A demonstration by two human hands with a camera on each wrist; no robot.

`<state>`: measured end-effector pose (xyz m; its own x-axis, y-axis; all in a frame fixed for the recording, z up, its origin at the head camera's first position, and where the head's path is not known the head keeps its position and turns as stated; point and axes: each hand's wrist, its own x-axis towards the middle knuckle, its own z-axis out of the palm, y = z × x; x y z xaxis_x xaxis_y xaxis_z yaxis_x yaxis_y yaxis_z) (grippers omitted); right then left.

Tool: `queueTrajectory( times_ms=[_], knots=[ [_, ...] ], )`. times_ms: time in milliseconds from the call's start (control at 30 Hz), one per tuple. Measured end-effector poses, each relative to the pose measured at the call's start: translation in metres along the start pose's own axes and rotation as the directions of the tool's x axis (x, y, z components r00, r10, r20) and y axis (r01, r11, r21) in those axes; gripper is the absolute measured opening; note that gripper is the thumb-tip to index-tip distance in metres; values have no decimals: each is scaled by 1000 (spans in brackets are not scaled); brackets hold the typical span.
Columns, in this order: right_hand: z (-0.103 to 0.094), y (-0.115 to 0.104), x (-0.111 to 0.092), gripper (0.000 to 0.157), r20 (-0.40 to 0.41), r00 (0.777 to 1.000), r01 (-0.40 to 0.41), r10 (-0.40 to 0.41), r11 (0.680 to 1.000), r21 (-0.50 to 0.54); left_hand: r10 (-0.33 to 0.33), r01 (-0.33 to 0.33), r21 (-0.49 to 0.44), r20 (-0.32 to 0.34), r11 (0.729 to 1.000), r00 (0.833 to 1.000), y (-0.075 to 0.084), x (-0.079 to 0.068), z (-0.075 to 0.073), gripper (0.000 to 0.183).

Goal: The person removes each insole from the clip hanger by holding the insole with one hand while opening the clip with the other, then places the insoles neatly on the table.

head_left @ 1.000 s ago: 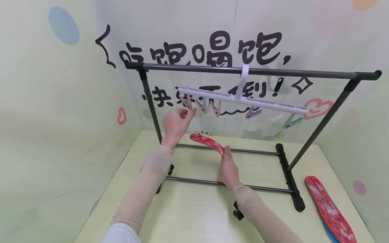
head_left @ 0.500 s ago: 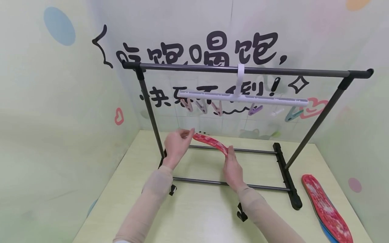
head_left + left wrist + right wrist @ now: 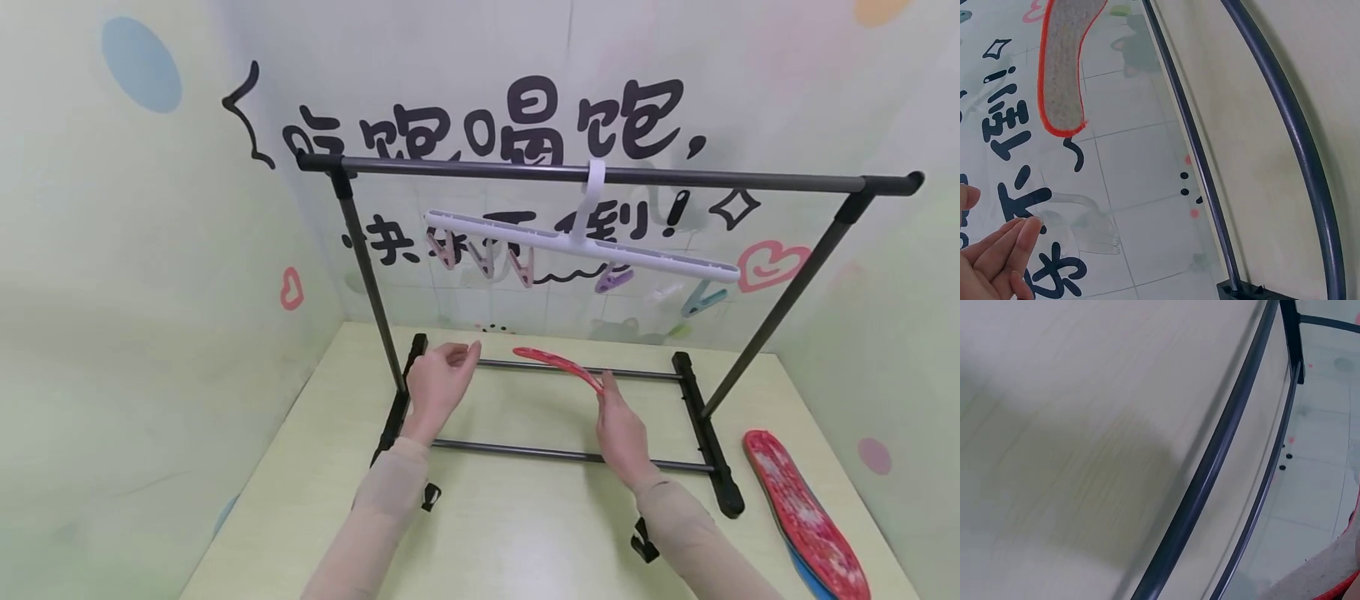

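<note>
My right hand (image 3: pixel 622 433) grips the near end of a thin, curved insole (image 3: pixel 551 359). Its red-patterned upper side faces up in the head view. From below, the left wrist view shows a grey underside of the insole (image 3: pixel 1062 69) with a red edge. Left of its far tip, my left hand (image 3: pixel 441 383) is raised with loosely bent fingers and holds nothing; its fingers (image 3: pixel 1013 250) also show in the left wrist view. Above both hands a lilac hanger (image 3: pixel 525 233) hangs tilted, carrying several clips, among them a pink clip (image 3: pixel 442 250) and a teal clip (image 3: pixel 703 298).
The hanger hooks over the top rail (image 3: pixel 735 178) of a dark metal rack, whose lower bars (image 3: pixel 517 451) cross the table. More insoles (image 3: pixel 810 517), a red one uppermost with blue beneath, lie at the right edge. A lettered wall covering (image 3: pixel 637 50) stands behind.
My left hand has come down from the pink clip to the insole's far tip, then parted from it. The right hand has carried the insole rightward. The hanger has swung.
</note>
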<state>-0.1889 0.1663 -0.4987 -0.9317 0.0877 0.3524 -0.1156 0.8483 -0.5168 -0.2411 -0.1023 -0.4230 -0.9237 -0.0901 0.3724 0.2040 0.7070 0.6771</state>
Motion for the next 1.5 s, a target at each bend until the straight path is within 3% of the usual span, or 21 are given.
queueTrajectory(
  times_ms=[367, 667, 967, 1167, 1300, 1500],
  knots=[
    [-32, 29, -24, 37, -47, 999, -17, 15, 999, -38, 17, -16, -20, 54, 1000, 998, 2, -17, 12, 38],
    [-61, 52, -49, 35, -85, 996, -45, 39, 997, -70, 47, -46, -24, 58, 999, 997, 4, -29, 18, 39],
    [-85, 78, -75, 35, -168, 982, -110, 88, 986, -124, -5, 9, -34, 116, 999, 993, 3, -45, 28, 42],
    [-106, 93, -91, 35, -146, 974, -200, 176, 965, -170, -6, 13, -53, 131, 999, 991, 1, -52, 33, 43],
    [-120, 107, -104, 34, -162, 956, -276, 246, 941, -197, -20, 30, -64, 142, 998, 990, 0, -56, 37, 43],
    [-136, 124, -117, 42, -124, 922, -387, 367, 891, -236, -19, 31, -75, 151, 997, 988, 1, -60, 42, 43]
  ],
)
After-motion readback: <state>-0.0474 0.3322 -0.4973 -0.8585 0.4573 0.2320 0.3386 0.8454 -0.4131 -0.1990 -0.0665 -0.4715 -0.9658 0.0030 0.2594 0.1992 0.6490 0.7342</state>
